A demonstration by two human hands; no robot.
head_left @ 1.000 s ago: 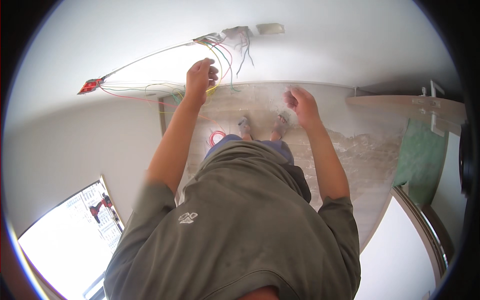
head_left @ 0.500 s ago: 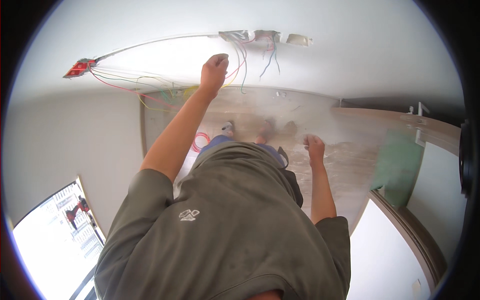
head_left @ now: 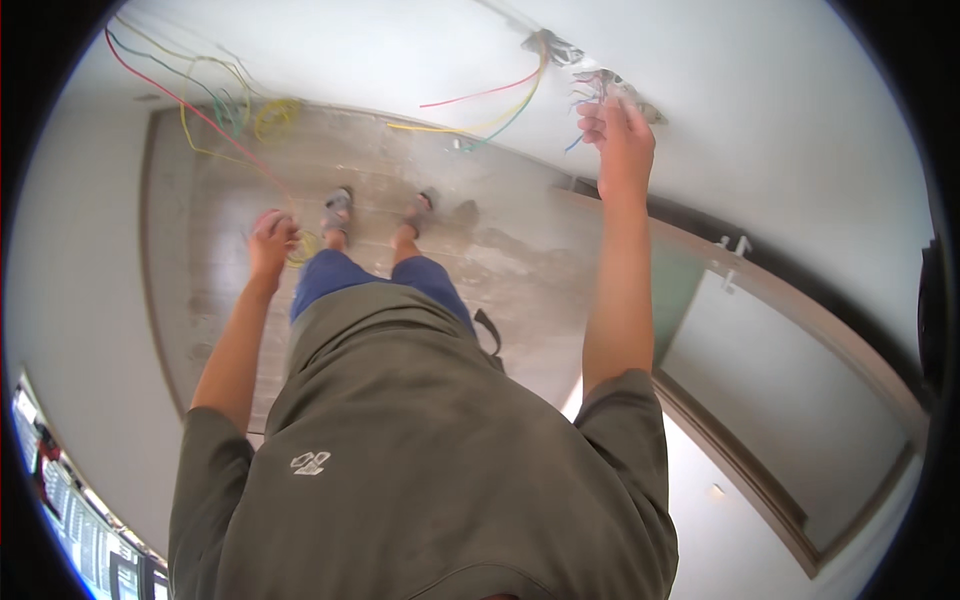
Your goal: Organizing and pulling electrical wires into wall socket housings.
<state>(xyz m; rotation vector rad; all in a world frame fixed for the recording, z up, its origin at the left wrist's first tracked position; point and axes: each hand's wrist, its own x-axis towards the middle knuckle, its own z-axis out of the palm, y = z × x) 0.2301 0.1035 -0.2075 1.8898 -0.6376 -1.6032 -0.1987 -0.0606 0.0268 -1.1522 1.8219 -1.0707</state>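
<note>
My right hand (head_left: 622,140) is raised to the wall, its fingers bent around a bunch of thin wires (head_left: 582,96) that come out of an opening. A blue wire end hangs just below those fingers; the fingertips are partly hidden. My left hand (head_left: 272,242) hangs low at my left side, over the floor, its fingers curled and smeared by motion. Whether it holds anything does not show. Left of the right hand, a second wall opening (head_left: 553,47) has red, yellow and green wires (head_left: 520,103) drooping from it.
Long red, yellow and green wires (head_left: 190,95) hang at the far left, with a yellow coil (head_left: 277,118) beside them. The dusty floor (head_left: 520,250) lies under my feet. At the right stands a brown-edged frame (head_left: 740,440) with a white panel and small white fittings (head_left: 735,247).
My view has shifted to the right along the wall. My right hand has risen from my side to the wires at the opening. My left hand has dropped from the wall to a low position.
</note>
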